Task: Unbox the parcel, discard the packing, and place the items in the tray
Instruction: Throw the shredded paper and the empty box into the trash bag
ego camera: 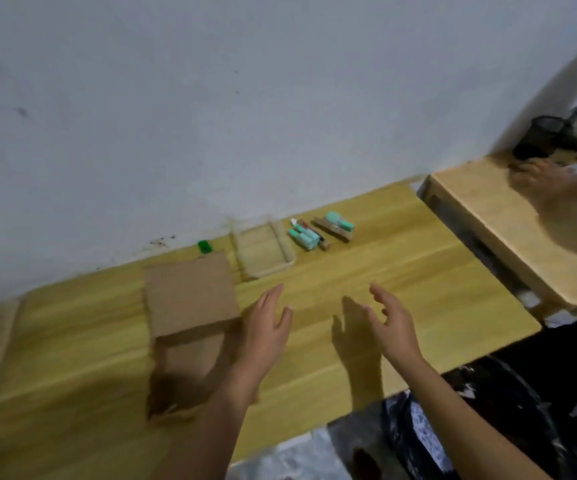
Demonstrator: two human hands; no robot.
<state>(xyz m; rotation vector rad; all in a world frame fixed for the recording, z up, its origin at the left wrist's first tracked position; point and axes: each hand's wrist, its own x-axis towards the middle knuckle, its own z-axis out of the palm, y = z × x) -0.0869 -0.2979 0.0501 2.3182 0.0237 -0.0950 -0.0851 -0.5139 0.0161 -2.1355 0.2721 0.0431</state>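
Note:
A brown cardboard parcel [190, 303] stands on the wooden table [401, 292], left of centre, its flaps shut. My left hand [266, 327] hovers just right of the parcel, fingers spread, holding nothing. My right hand [392, 323] is further right over bare table, also open and empty. A shallow wooden tray [263, 252] lies behind the parcel near the wall. Right of the tray lie teal items [302, 237] and another teal piece on a wooden strip [335, 226].
A small green object [204, 246] sits by the wall. At the right, a second table [508, 216] holds two black mesh cups [550, 136]; another person's hand [543, 174] rests there. A dark plastic bag [488, 420] lies below the table's front edge.

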